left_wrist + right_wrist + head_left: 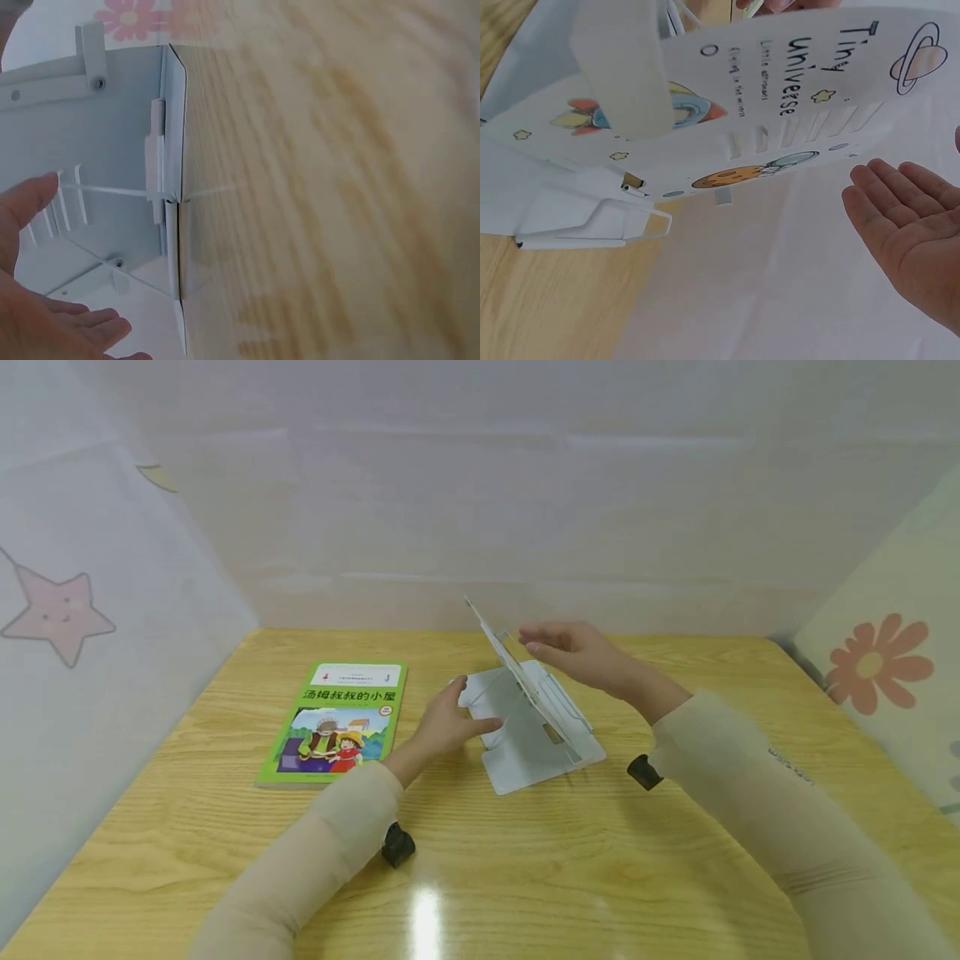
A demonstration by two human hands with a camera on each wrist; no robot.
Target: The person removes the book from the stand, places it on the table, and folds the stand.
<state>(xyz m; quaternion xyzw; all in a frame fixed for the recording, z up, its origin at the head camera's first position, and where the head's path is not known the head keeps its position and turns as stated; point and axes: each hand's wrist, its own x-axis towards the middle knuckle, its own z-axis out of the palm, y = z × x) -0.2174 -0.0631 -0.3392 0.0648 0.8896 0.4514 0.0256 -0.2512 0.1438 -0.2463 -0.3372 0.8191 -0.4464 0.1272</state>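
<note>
A white book stand is unfolded on the wooden table, its base flat and its back panel tilted up. That panel bears "Tiny universe" lettering, planets and a rocket in the right wrist view. At the left side of the stand is my left hand, thumb and fingers spread apart; whether it touches the base I cannot tell. Slots and a wire support show on the panel's back in the left wrist view. My right hand is held up beside the printed face, fingers extended, with a gap between in the right wrist view.
A green-bordered picture book lies flat on the table, left of the stand. Behind it hangs a pale cloth wall. Side cloths carry a pink star and a red flower.
</note>
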